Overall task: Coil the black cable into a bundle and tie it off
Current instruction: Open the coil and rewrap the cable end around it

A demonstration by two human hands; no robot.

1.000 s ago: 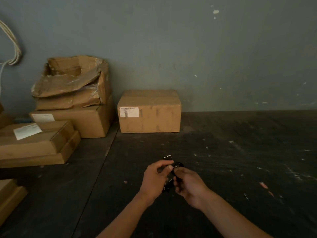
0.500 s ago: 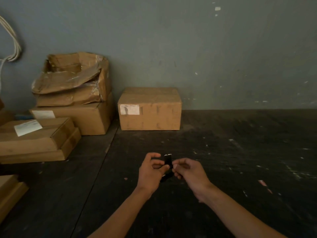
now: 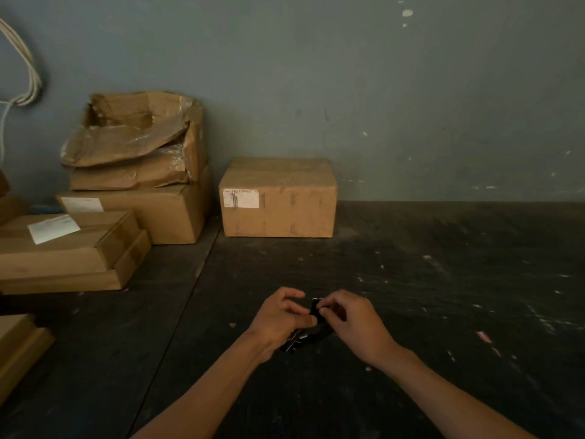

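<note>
A small bundle of black cable [image 3: 305, 336] sits between my two hands, low in the middle of the view above the dark table. My left hand [image 3: 278, 318] grips the bundle, thumb pressed on its upper side. My right hand [image 3: 351, 321] pinches a short black strap or cable end [image 3: 315, 307] that stands up from the bundle. Most of the bundle is hidden behind my fingers; a few shiny bits show below my left hand.
A sealed cardboard box [image 3: 278, 198] stands against the grey wall behind my hands. A stack of cardboard boxes [image 3: 133, 172] and flat cartons [image 3: 66, 251] fills the left side. White cords [image 3: 22, 71] hang on the wall at far left. The dark table [image 3: 443, 280] is scuffed.
The hands stayed together on the cable bundle. My right hand's fingers moved up to the black end that sticks up, and the bundle sits a little lower under my left hand.
</note>
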